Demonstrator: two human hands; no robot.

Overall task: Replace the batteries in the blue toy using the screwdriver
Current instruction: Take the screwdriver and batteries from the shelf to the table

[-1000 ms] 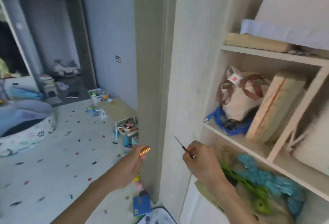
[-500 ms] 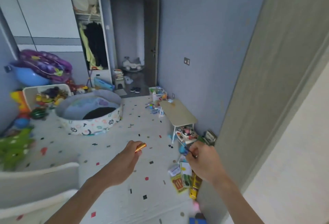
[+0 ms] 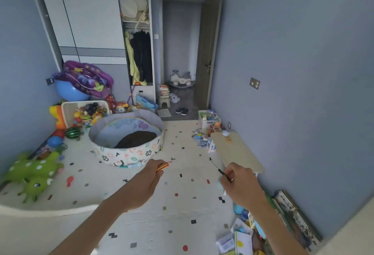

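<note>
Left hand [image 3: 146, 179] grips a battery [image 3: 162, 167], right hand [image 3: 240, 186] pinches the screwdriver [image 3: 219, 170]; which blue toy is meant I cannot tell. Carry both firmly, tip pointed away, while finding it

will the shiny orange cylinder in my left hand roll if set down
Probably: the orange cylinder looks round and smooth, so it may roll on the mat. Its gloss hints at slipperiness. The left hand nearly hides it, so it is likely light.
</note>
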